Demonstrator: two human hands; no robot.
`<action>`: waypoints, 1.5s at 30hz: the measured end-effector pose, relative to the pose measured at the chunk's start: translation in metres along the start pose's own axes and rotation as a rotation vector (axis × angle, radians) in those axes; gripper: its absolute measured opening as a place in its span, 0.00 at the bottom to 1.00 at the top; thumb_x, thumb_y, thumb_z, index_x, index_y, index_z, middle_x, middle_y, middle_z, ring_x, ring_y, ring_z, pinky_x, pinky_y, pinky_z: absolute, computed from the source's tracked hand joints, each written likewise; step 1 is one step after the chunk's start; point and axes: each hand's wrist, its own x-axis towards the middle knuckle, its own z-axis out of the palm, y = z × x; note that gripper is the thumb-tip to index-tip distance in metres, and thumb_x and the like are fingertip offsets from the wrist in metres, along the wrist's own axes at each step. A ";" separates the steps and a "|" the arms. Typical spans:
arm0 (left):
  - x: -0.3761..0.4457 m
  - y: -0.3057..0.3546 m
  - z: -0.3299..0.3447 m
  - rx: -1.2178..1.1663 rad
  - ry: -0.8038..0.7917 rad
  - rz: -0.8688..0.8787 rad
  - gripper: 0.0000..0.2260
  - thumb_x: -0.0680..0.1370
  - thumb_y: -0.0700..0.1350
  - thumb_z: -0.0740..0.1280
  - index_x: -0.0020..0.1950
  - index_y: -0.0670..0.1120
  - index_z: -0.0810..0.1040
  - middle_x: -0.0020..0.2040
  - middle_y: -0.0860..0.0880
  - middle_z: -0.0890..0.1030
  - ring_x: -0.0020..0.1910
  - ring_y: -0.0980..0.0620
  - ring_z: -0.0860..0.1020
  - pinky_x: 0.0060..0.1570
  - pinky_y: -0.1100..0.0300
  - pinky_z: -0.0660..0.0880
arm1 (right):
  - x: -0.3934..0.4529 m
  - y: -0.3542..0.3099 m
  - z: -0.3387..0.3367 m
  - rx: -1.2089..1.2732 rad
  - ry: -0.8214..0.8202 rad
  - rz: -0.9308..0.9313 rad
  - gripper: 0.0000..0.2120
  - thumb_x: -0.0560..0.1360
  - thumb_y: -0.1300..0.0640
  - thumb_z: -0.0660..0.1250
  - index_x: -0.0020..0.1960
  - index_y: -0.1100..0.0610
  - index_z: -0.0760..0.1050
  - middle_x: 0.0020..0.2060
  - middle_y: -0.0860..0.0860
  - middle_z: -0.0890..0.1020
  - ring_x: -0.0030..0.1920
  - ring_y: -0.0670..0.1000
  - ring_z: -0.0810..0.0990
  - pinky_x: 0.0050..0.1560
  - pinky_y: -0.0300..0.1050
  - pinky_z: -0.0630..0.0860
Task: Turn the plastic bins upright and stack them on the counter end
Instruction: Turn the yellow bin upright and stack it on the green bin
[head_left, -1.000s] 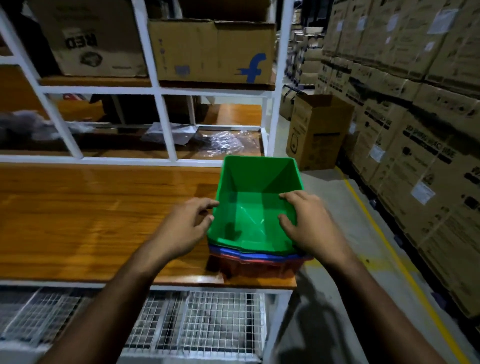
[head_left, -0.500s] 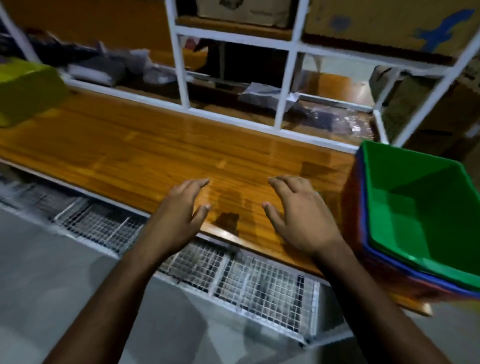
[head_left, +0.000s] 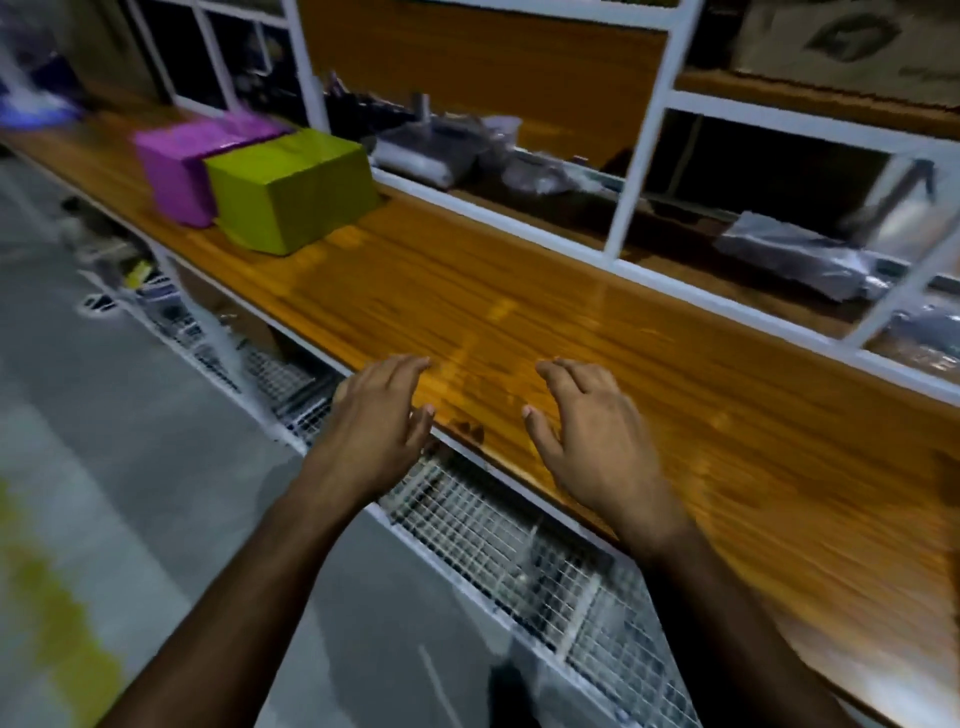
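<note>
Two plastic bins lie upside down on the wooden counter (head_left: 519, 312) at the far left: a yellow-green bin (head_left: 291, 189) and, just behind it and touching, a purple bin (head_left: 182, 166). My left hand (head_left: 379, 426) and my right hand (head_left: 587, 431) hover over the counter's front edge, fingers spread and relaxed, holding nothing. Both hands are well to the right of the bins. The stack of upright bins is out of view.
A white metal frame (head_left: 639, 156) runs along the back of the counter, with plastic-wrapped items (head_left: 800, 254) behind it. Wire mesh shelving (head_left: 519, 545) sits under the counter. Grey floor (head_left: 104, 493) lies to the left, and the view is motion-blurred.
My hands let go of the green bin on the stack. The view swung left along the counter, so the stack left the frame and the yellow-green and purple bins came in.
</note>
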 end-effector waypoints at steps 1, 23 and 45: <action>0.007 -0.016 -0.005 0.012 0.014 -0.015 0.24 0.81 0.53 0.60 0.77 0.48 0.62 0.74 0.46 0.69 0.72 0.46 0.65 0.68 0.47 0.62 | 0.017 -0.011 0.007 0.002 -0.008 -0.019 0.27 0.81 0.40 0.53 0.76 0.51 0.61 0.73 0.50 0.69 0.73 0.51 0.64 0.70 0.53 0.68; 0.375 -0.414 -0.106 0.153 0.086 -0.045 0.24 0.79 0.53 0.62 0.74 0.49 0.67 0.68 0.45 0.75 0.67 0.44 0.70 0.62 0.47 0.69 | 0.504 -0.226 0.152 0.148 -0.012 -0.085 0.26 0.78 0.44 0.59 0.73 0.53 0.64 0.66 0.54 0.73 0.67 0.57 0.69 0.61 0.54 0.74; 0.624 -0.576 -0.065 -0.062 -0.135 0.155 0.11 0.77 0.47 0.58 0.56 0.46 0.74 0.48 0.36 0.82 0.47 0.34 0.79 0.44 0.48 0.75 | 0.679 -0.295 0.248 0.430 0.166 0.749 0.17 0.77 0.51 0.66 0.60 0.62 0.78 0.56 0.61 0.82 0.58 0.61 0.78 0.52 0.47 0.71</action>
